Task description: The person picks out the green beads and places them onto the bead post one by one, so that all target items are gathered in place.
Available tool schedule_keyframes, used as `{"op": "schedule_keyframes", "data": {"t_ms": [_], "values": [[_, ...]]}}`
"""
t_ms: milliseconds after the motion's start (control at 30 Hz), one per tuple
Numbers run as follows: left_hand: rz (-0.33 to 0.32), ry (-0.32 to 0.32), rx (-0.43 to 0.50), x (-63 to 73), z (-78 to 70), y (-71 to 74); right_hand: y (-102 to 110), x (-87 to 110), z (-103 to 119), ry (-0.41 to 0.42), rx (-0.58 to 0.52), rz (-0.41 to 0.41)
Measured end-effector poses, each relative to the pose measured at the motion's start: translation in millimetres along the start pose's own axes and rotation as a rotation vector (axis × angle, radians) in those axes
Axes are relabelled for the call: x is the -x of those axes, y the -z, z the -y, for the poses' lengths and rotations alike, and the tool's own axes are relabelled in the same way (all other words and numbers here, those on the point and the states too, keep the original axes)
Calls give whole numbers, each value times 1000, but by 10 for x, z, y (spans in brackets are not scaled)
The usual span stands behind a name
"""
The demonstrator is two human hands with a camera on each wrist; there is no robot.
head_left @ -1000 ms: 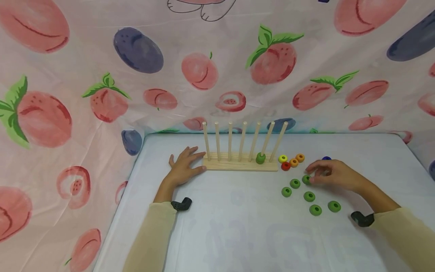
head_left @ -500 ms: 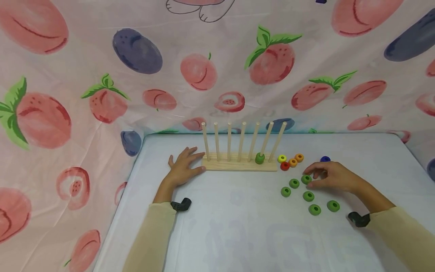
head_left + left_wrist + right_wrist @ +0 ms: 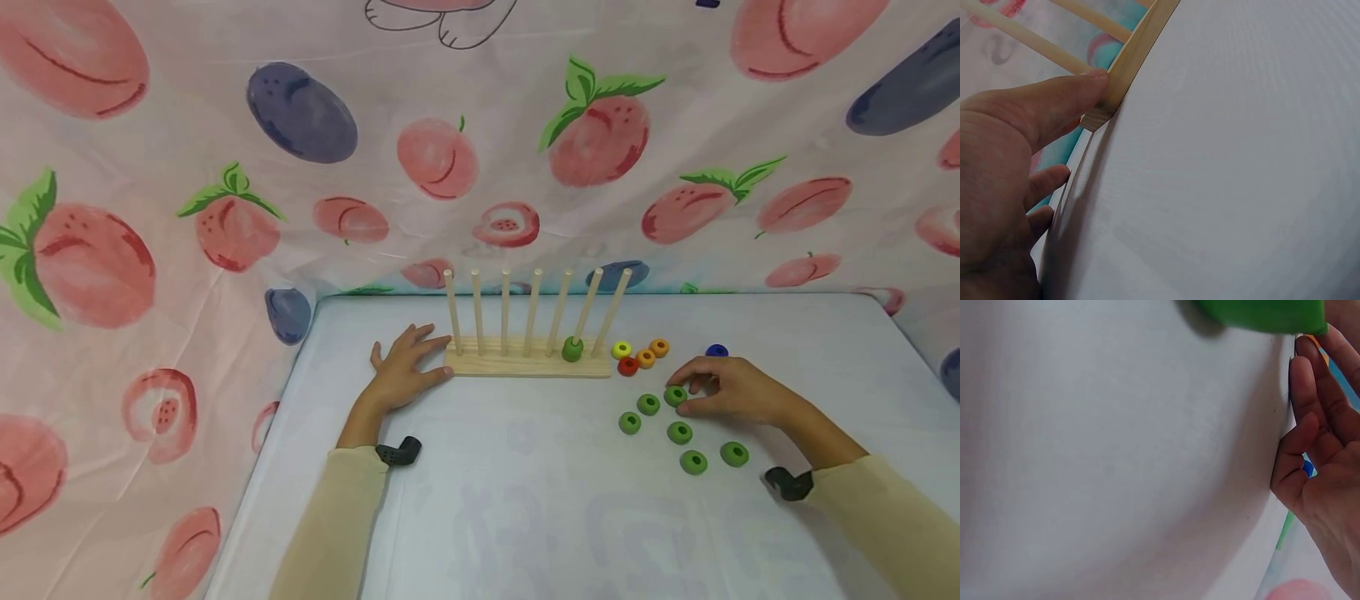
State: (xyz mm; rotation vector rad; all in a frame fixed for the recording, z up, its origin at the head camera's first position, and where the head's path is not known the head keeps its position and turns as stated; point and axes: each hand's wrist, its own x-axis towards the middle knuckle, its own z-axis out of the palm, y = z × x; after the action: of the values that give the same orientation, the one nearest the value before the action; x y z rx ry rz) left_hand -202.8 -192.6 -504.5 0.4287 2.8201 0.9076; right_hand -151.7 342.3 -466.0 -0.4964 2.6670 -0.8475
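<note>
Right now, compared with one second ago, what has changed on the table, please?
The right hand has shifted slightly left and nearer to the person; its thumb and index finger now sit around a green bead, which has not left its place. The blue bead is less hidden behind the hand. The left hand stays at the wooden rack's left end; the rack has not moved.

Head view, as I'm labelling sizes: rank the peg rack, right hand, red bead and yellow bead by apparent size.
Peg rack
Right hand
Red bead and yellow bead: too alike to rank
</note>
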Motion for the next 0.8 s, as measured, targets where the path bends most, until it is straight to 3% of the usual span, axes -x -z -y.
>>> {"op": "schedule_keyframes", "data": {"t_ms": [800], "values": [[0,5,-5,9,-11,3,10,-39,15,-57,-38,15]]}}
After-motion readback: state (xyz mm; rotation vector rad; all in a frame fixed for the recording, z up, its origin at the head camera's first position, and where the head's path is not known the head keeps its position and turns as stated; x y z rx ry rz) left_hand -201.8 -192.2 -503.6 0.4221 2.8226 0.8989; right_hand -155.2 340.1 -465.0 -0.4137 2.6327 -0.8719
